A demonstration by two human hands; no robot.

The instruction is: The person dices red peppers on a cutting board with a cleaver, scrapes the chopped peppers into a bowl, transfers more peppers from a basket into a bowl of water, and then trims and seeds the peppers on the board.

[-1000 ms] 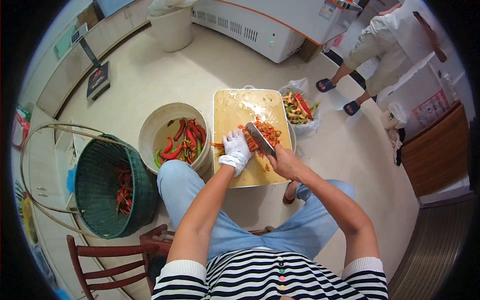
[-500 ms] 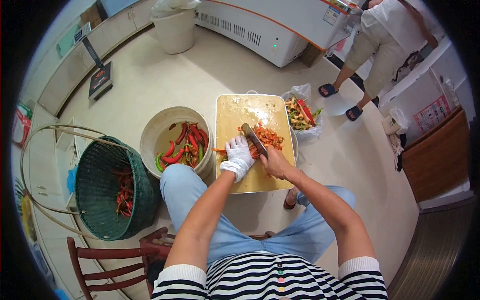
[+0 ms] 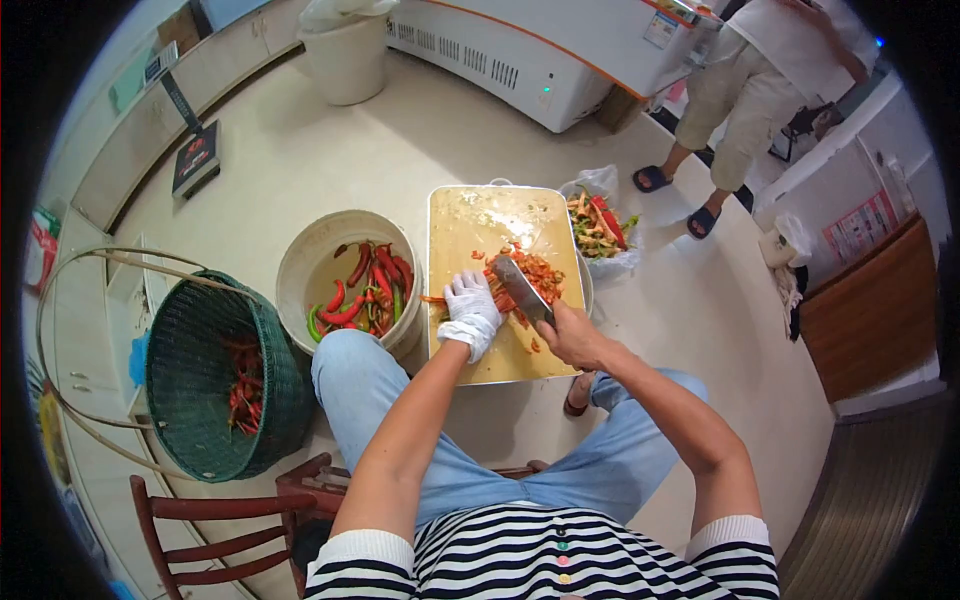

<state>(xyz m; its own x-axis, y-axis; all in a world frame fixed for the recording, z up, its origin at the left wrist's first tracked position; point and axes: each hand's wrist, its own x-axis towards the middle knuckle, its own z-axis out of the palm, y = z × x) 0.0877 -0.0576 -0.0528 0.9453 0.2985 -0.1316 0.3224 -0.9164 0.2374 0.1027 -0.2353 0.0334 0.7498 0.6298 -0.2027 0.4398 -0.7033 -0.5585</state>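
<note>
My right hand [image 3: 578, 338] grips the handle of a cleaver [image 3: 522, 290], whose blade slants over a pile of chopped red chili peppers [image 3: 540, 272]. With its white glove, my left hand [image 3: 472, 308] presses down on a bunch of red chili strips [image 3: 501, 296], close to the left side of the blade. Some strip ends poke out left of the glove; the rest under the fingers is hidden. All this lies on a yellowish cutting board [image 3: 480, 215] between my knees. Small chopped bits are scattered around the blade.
Left of the board stands a white bucket [image 3: 292, 262] with whole chilies, then a green basket [image 3: 180, 350] with more. A plastic bag [image 3: 600, 180] of pepper scraps sits right. A person [image 3: 740, 90] in sandals stands beside a white freezer [image 3: 480, 60]. A wooden chair [image 3: 220, 510] is near my left.
The cleaver has shifted slightly right, away from my gloved hand, and more of its blade's flat side shows. My left hand stays on the chili strips. The view has shifted a little.
</note>
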